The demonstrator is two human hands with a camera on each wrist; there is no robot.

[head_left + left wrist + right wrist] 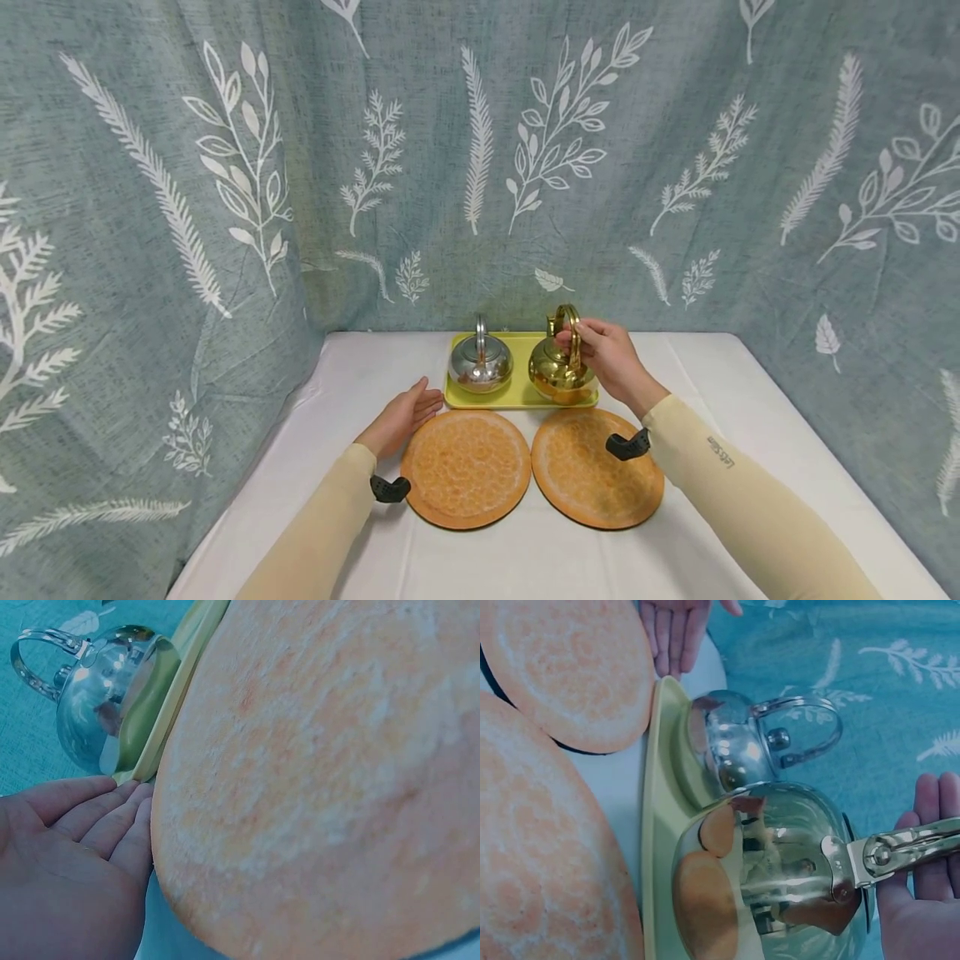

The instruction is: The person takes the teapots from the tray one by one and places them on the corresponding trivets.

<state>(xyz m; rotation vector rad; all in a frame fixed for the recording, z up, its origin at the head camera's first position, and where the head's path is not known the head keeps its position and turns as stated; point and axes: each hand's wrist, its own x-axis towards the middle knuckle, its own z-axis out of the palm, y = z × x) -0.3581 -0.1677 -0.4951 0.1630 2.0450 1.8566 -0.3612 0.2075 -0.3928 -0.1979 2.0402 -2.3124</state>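
Observation:
My left hand (407,412) lies on its edge with straight fingers (105,817), its fingertips at the near left corner of the yellow tray (521,400). On the tray's left part sits a silver kettle (491,372) with its handle raised. A larger gold kettle (558,375) is at the tray's right end. My right hand (607,354) is at the gold kettle's handle (922,847); in the right wrist view its extended fingers pass behind the handle rather than wrapping it. The right thumb is hidden in that view.
Two round orange placemats (467,471) (597,468) lie side by side in front of the tray on a white-covered table (487,567). A blue-green leaf-patterned curtain (480,167) hangs behind and on both sides.

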